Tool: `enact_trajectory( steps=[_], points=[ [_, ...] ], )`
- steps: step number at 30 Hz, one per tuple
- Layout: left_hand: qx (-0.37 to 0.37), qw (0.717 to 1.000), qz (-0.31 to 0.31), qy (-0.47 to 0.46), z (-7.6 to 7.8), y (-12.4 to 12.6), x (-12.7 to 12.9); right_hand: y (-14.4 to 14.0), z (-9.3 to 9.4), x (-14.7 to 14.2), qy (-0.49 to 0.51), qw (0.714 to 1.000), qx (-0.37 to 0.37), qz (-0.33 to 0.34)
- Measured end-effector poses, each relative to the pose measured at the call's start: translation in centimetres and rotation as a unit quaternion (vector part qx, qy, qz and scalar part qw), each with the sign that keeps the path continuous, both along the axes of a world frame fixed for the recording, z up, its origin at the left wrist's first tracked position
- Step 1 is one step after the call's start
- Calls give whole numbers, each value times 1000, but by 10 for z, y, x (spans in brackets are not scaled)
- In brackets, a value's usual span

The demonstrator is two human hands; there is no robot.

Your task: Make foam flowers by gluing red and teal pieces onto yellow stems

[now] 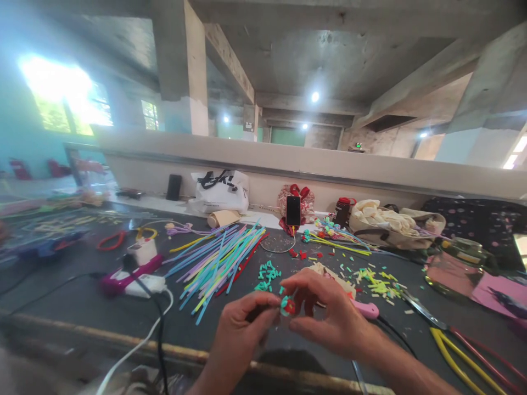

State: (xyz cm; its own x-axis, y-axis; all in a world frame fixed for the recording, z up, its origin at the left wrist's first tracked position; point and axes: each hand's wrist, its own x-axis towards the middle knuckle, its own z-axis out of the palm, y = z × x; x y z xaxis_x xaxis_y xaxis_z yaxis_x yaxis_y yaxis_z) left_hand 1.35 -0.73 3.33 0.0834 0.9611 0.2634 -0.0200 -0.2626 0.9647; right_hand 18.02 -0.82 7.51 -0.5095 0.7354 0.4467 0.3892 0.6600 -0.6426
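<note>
My left hand point(242, 329) and my right hand point(329, 312) meet over the dark tabletop point(82, 299) near its front edge. Between their fingertips they pinch a small craft piece point(287, 305) of teal bits with a red centre. My left hand also seems to hold a thin dark stick below the piece. Just behind my hands lie teal cut pieces point(267, 275), and a pink-handled tool point(366, 310) pokes out from behind my right hand.
A fan of long coloured strips point(218, 260) lies left of centre. A power strip point(135, 277) with cables sits at left. Yellow-green scraps point(376, 282), yellow and red pliers handles point(465, 351), a glass jar point(457, 266), a phone point(293, 210) and bags point(220, 192) line the back and right.
</note>
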Motion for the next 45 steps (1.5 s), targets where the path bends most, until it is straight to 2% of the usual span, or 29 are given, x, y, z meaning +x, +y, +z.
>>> enact_trajectory(
  steps=[4, 8, 15, 33, 36, 39, 45],
  points=[
    [-22, 999, -15, -28, 0, 1, -1, -2, 4, -4, -17, 1000, 22, 15],
    [-23, 999, -13, -34, 0, -1, -1, -2, 5, -9, -43, 998, 38, -5],
    [-31, 999, 2, -25, 1, -1, 2, 0, 5, -13, -43, 999, 20, -23],
    [-110, 990, -12, -92, 5, 4, 5, 12, -1, -18, -22, 998, -13, -55],
    [-110, 987, -9, -118, 0, 4, 5, 13, -2, -16, -22, 998, -16, -49],
    [-115, 980, -50, -157, -5, 8, 3, 13, -4, -14, -7, 999, -25, -29],
    [-162, 946, -83, -267, -3, 11, -1, 13, -3, -16, 4, 999, -35, -24]
  ],
)
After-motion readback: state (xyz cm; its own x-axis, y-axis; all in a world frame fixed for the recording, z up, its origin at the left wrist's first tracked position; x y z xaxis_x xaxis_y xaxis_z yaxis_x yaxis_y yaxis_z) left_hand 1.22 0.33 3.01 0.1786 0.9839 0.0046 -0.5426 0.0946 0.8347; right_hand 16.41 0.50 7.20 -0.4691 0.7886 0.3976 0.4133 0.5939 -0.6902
